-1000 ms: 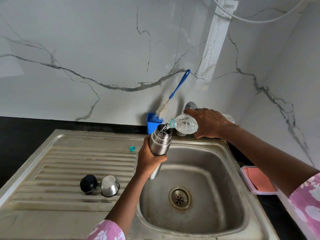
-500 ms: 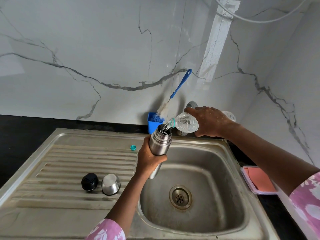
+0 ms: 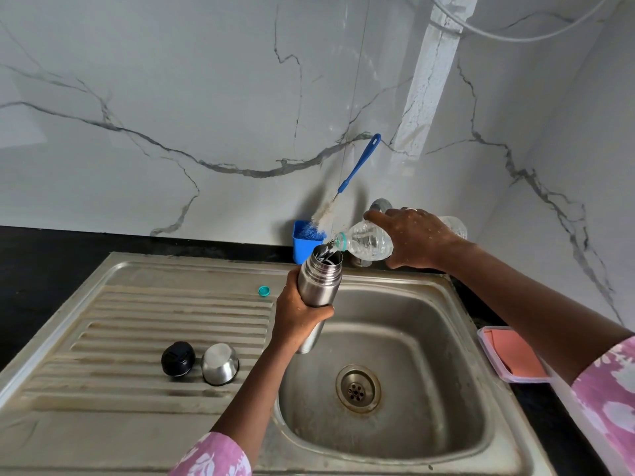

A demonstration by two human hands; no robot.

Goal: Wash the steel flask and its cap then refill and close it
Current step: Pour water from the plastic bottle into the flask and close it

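Over the sink (image 3: 426, 305), the steel flask (image 3: 319, 281) is held tight and upright in the left hand (image 3: 298, 312), while water is poured into its open mouth from a plastic bottle (image 3: 366, 241) gripped in the right hand (image 3: 414, 240). The refill step seems to be in hand. Next, the black stopper (image 3: 178, 359) and steel cap (image 3: 220, 364) lying on the drainboard would likely need to be picked up and screwed on.
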